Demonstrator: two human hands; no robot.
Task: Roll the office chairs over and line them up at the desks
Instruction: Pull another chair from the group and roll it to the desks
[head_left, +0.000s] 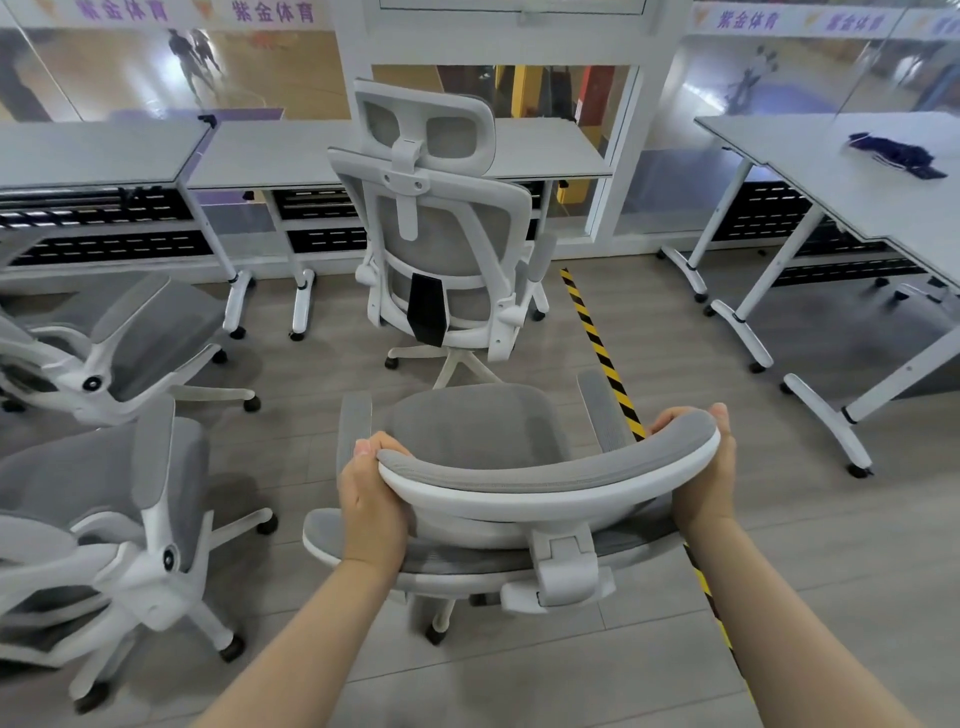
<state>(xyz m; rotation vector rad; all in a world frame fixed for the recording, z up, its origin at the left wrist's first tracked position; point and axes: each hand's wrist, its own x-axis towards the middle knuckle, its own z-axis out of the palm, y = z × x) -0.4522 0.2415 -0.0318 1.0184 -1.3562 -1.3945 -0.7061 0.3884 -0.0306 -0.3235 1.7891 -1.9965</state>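
A grey-and-white office chair stands right in front of me, seen from behind and above, its grey seat (478, 431) facing away. My left hand (371, 499) grips the left end of its curved headrest (550, 478). My right hand (706, 473) grips the right end. Ahead, a second chair (441, 228) of the same kind stands with its back to me, close to a grey desk (545, 150) at the glass wall. Two more such chairs stand at the left, the farther chair (119, 353) and the nearer chair (124, 519).
A row of grey desks (104, 150) on castors runs along the glass wall. Another desk (852, 176) at the right carries a dark blue bundle (898, 156). A yellow-and-black tape strip (597, 343) crosses the grey floor beside the held chair.
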